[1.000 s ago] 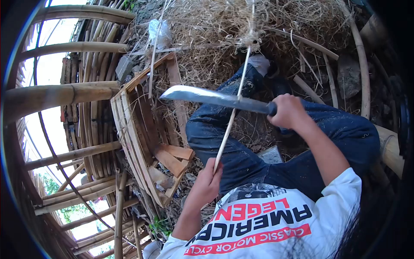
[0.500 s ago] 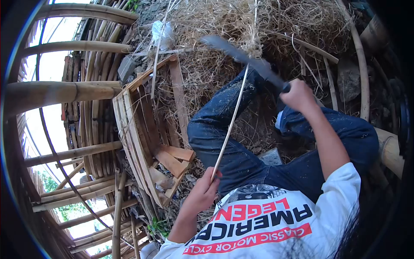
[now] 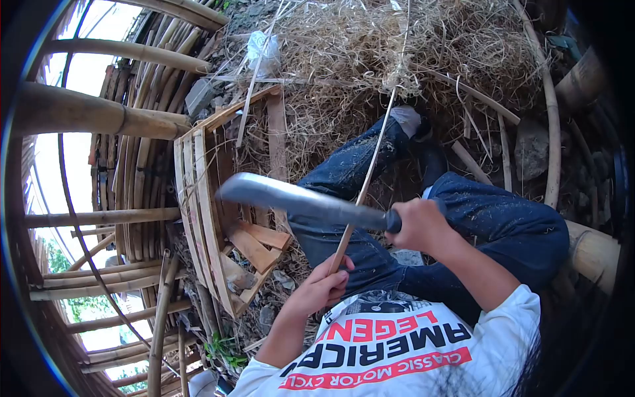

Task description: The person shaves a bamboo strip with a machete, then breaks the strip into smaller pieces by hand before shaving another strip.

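My right hand [image 3: 421,225] is wrapped round the dark handle of a machete [image 3: 297,202]. Its broad grey blade points left and crosses over a thin bamboo strip [image 3: 375,159], a short way above my left hand. My left hand [image 3: 323,286] grips the lower end of that strip near my belly. From there the strip slants up past my bent legs [image 3: 350,159] in blue jeans to the heap of shavings [image 3: 463,40].
A slatted wooden crate [image 3: 198,212] lies tilted on the left, with loose boards [image 3: 254,248] inside. Behind it stand bamboo poles [image 3: 132,122]. A clear plastic bag [image 3: 263,53] sits at the top. A thick bamboo pole [image 3: 592,251] and a stone [image 3: 534,149] are on the right.
The machete has come down along the strip toward my body, from near my far foot to just above my left hand. The left hand still holds the strip.
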